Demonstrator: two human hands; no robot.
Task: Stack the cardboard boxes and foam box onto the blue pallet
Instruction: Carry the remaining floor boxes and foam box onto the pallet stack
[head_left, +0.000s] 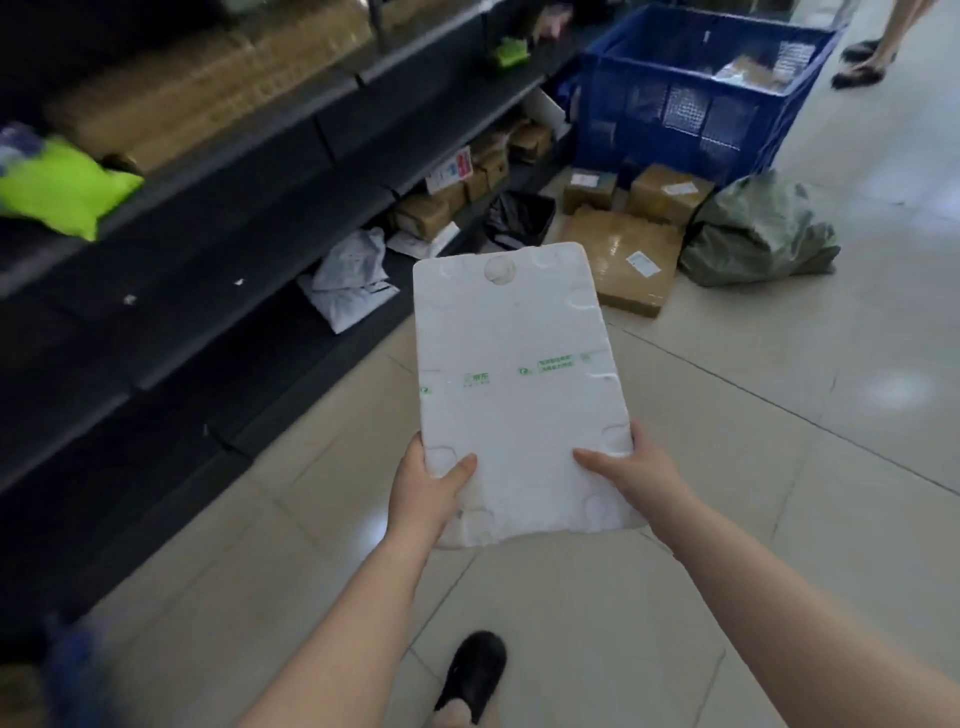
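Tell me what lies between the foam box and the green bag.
In the head view, a large flat cardboard box lies on the floor between the foam box and the green bag.

We see a white foam box (519, 395) with faint green print across its middle. Beyond it lie brown cardboard boxes (626, 260) bearing small white labels, beside a dull green sack (758, 234). The mesh crate (691, 98) is bright blue. The shelves (218, 249) are black, with a lime-green bag (57, 189) on one. The floor (779, 467) is pale beige tile with dark joints. A shoe (475, 670) is black.
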